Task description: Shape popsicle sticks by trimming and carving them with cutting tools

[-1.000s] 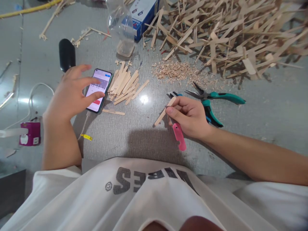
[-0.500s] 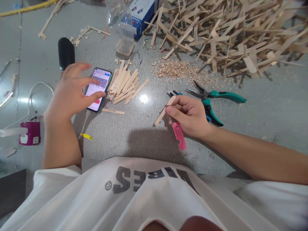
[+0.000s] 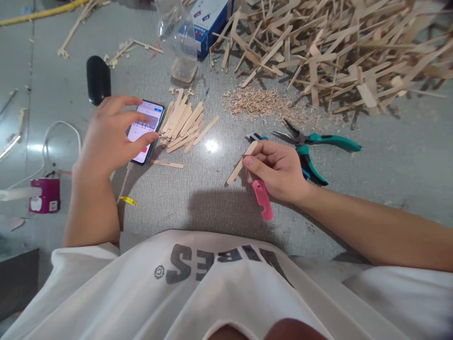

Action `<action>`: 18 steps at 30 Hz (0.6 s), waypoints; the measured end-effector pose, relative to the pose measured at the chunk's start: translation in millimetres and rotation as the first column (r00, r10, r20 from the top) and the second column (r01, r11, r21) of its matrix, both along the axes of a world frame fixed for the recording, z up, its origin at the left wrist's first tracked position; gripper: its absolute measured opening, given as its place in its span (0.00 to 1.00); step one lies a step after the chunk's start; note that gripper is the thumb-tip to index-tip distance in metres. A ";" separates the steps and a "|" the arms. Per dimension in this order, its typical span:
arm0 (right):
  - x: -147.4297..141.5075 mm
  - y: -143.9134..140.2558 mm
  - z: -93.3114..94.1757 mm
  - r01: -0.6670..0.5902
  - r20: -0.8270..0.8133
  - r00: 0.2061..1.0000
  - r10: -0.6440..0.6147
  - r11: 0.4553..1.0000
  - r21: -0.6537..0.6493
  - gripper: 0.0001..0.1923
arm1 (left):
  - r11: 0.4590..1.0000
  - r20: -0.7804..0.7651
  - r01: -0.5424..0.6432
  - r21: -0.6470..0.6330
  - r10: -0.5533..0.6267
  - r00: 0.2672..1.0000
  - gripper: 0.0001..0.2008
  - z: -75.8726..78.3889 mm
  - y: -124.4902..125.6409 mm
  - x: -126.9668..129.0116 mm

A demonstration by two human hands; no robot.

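- Head view: left hand is shifted slightly right since a second ago, fingers spread loosely, thumb kept on the smartphone lying flat on the table.
- Right hand is unmoved, closed on a wooden stick and pink cutter; teal pliers lie just behind.
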State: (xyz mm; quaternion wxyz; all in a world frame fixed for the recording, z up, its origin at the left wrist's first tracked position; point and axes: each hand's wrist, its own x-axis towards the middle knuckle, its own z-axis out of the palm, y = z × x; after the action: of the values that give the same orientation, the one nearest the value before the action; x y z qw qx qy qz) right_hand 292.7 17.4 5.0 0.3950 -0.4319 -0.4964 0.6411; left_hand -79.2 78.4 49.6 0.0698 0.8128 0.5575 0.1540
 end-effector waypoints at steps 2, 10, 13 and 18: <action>0.1 0.2 0.6 -0.006 -0.002 1.000 0.006 1.000 -0.002 0.26 | 0.994 0.088 0.069 0.080 -0.075 0.993 0.11 -2.8 -7.3 19.1; -1.6 -3.2 2.5 -0.028 -0.023 0.999 0.028 1.000 0.011 0.25 | 0.843 0.501 0.278 -0.461 -0.012 0.865 0.19 4.1 -67.4 122.6; -3.1 -5.5 1.8 0.002 -0.036 0.999 0.001 0.997 0.076 0.24 | 0.681 0.577 0.320 -0.658 0.183 0.796 0.16 -0.1 -79.1 147.0; -4.7 -5.5 0.5 0.077 -0.016 0.997 -0.076 0.989 0.123 0.23 | 0.625 0.679 0.347 -0.699 0.431 0.594 0.12 -10.4 -85.3 172.7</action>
State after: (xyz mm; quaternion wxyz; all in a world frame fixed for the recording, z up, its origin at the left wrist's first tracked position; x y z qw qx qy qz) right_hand 288.0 11.9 5.5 0.4482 -0.4215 -0.5159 0.5961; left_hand 93.5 -6.8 39.2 0.6524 0.5204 0.4926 0.2469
